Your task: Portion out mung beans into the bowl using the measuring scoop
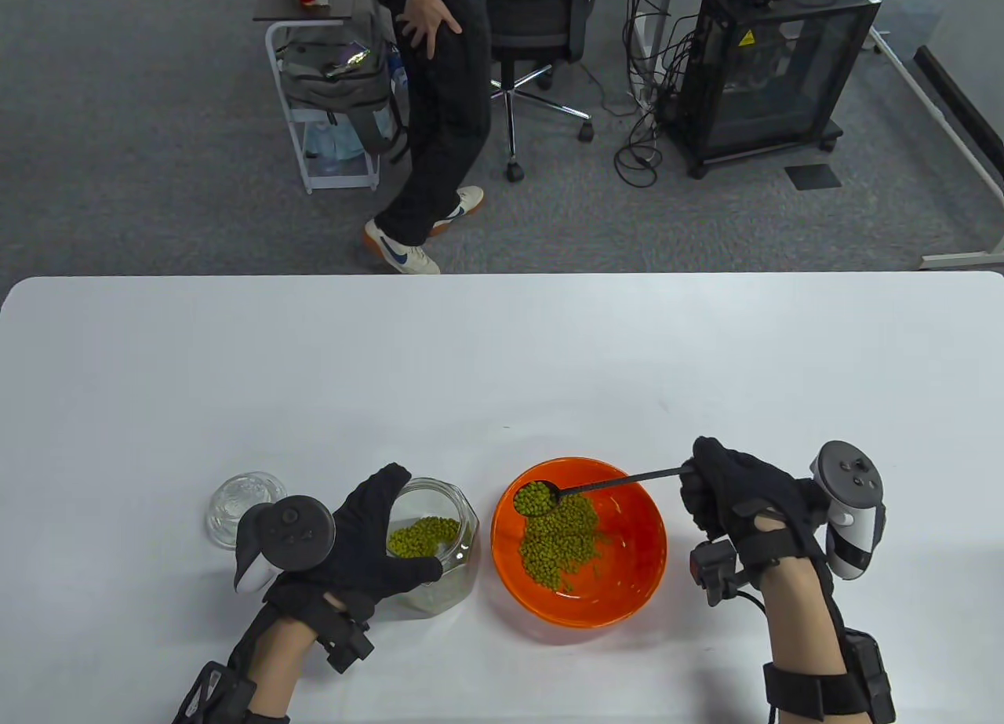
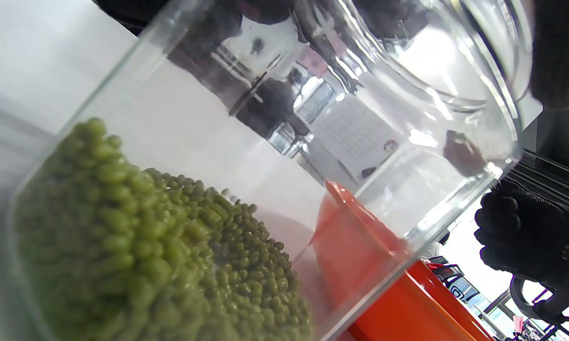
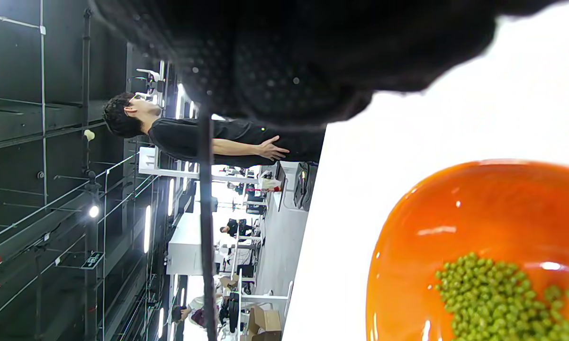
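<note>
the right hand [image 1: 745,500] pinches the end of the measuring scoop [image 1: 584,490], its grip narrow round the thin handle, arm coming in from 6 o'clock. the loaded scoop head hovers over the 10 o'clock part of the orange bowl [image 1: 635,575], above the heap of mung beans [image 1: 561,547] already there. the step looks like tipping a portion in; next it needs a wrist roll. the left hand [image 1: 365,543] wraps its grip round the glass jar [image 1: 455,579], at the bowl's 9 o'clock on the surface [image 1: 502,363], steadying it.

Glass lid [image 1: 245,507] on table [image 1: 502,347]; person [image 1: 439,112] behind.
</note>
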### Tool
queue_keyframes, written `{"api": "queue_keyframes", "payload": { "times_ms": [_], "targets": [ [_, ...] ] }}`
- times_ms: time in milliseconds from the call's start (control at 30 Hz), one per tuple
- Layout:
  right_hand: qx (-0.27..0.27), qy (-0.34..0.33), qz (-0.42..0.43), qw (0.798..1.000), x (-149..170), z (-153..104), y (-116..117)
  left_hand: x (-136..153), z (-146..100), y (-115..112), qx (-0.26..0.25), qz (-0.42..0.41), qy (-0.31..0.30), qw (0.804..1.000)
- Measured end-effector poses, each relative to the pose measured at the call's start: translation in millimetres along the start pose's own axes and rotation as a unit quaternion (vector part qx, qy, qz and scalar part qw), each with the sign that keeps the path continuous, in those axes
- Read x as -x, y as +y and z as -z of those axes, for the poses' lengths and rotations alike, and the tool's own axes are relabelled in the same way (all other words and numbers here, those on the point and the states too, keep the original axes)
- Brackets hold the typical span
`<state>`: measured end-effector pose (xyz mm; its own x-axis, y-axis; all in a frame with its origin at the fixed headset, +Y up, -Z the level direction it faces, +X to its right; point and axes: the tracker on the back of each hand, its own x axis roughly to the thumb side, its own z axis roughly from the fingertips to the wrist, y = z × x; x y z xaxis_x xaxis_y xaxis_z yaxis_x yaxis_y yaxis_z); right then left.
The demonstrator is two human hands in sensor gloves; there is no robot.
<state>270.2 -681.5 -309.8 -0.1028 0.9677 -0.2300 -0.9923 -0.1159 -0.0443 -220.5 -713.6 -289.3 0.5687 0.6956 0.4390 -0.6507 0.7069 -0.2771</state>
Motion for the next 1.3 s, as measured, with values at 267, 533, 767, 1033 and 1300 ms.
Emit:
{"api": "queue_keyframes", "payload": {
  "times_ms": [267, 533, 767, 1033, 1300],
  "targets": [
    [0.022, 0.012, -0.014, 1.000, 18.2, 1.2, -24.1, 0.0, -0.1, 0.1, 0.000, 0.001, 0.000, 1.000],
    [0.028, 0.019, -0.034, 0.999, 30.2, 3.3, -32.5, 0.1, -0.1, 0.2, 0.000, 0.001, 0.000, 1.000],
    [0.024, -0.002, -0.103, 0.994, 28.6, -1.8, -29.6, 0.3, -0.3, 0.4, 0.002, 0.002, 0.000, 1.000],
    [0.014, -0.076, -0.181, 0.981, 11.7, -13.8, -16.8, 0.4, -0.5, 0.3, 0.002, 0.001, -0.001, 1.000],
    [-0.002, -0.147, -0.241, 0.959, -5.1, -28.2, 1.3, 0.3, -0.6, 0.2, 0.002, 0.003, 0.000, 1.000]
  ]
}}
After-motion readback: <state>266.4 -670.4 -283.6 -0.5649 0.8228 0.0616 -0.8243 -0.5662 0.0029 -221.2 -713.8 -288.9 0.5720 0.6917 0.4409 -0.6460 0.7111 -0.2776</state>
